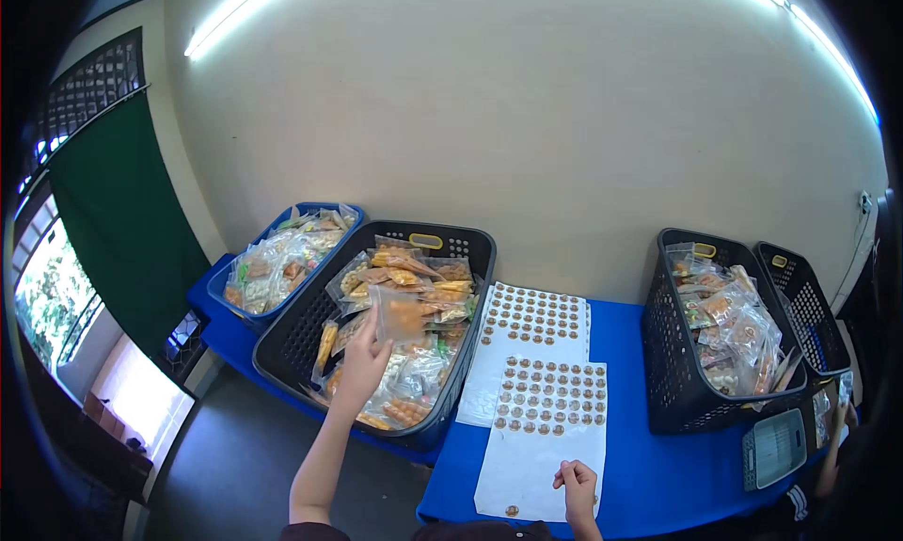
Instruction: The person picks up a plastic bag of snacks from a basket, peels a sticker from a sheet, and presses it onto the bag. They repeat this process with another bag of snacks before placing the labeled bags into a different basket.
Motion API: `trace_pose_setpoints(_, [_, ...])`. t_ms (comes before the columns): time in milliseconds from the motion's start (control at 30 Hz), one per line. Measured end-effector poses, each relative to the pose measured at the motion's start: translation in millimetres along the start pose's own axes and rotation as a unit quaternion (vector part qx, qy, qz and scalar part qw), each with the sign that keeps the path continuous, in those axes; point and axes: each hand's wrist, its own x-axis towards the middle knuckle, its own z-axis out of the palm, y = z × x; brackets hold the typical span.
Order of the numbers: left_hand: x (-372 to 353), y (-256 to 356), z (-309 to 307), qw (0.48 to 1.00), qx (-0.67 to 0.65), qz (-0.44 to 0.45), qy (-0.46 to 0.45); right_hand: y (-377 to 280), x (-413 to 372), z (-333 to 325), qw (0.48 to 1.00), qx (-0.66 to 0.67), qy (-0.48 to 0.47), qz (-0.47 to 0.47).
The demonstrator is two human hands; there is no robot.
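Observation:
My left hand (364,353) pinches a clear snack packet (403,317) by its edge, with orange pieces showing through the plastic. It is raised over a large black basket (268,353) heaped with similar packets. My right hand (577,485) is closed over the lower part of a white sticker sheet (527,456), thumb and forefinger pressed together; what they hold, if anything, is too small to make out. Rows of round brown stickers fill the sheet's upper half, and a single one (512,511) sits near its bottom edge. A second sticker sheet (480,381) lies partly under the first.
A blue basket (218,292) of packets stands at the far left. On the right are a black basket (673,353) with packets, another black basket (807,306) and a small grey-green tray (776,452). Another person's hand (844,417) shows at the right edge. A blue cloth (625,428) covers the table.

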Motion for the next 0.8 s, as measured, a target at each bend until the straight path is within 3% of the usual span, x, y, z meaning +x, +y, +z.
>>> trace_pose_setpoints(100, [-14, 62, 4, 0.984, -0.172, 0.008, 0.037, 1, 12, -1, 0.995, -0.055, 0.015, -0.087])
trace_pose_setpoints(167, [-29, 87, 19, 0.966, -0.257, -0.009, 0.0, -12, 16, 1, 0.977, -0.16, 0.025, -0.142])
trace_pose_setpoints(333, [-69, 118, 76, 0.86, -0.47, -0.087, -0.176, -62, 30, 27, 0.834, -0.38, 0.105, -0.386])
trace_pose_setpoints(433, [-88, 122, 100, 0.804, -0.526, -0.136, -0.241, -72, 43, 25, 0.791, -0.46, 0.123, -0.385])
trace_pose_setpoints(533, [-94, 127, 99, 0.73, -0.615, -0.17, -0.244, -57, 65, -2, 0.84, -0.428, 0.001, -0.332])
trace_pose_setpoints(567, [-96, 123, 102, 0.73, -0.624, -0.158, -0.232, -55, 64, 1, 0.948, -0.248, 0.0, -0.201])
trace_pose_setpoints(600, [-98, 114, 107, 0.764, -0.583, -0.154, -0.23, -48, 68, -2, 0.987, -0.104, -0.036, -0.12])
trace_pose_setpoints(667, [-106, 95, 118, 0.827, -0.494, -0.151, -0.222, -28, 76, -13, 0.975, 0.189, -0.105, 0.058])
trace_pose_setpoints(800, [-124, 72, 136, 0.728, -0.496, -0.322, -0.346, -14, 59, -1, 0.914, 0.301, -0.16, 0.219])
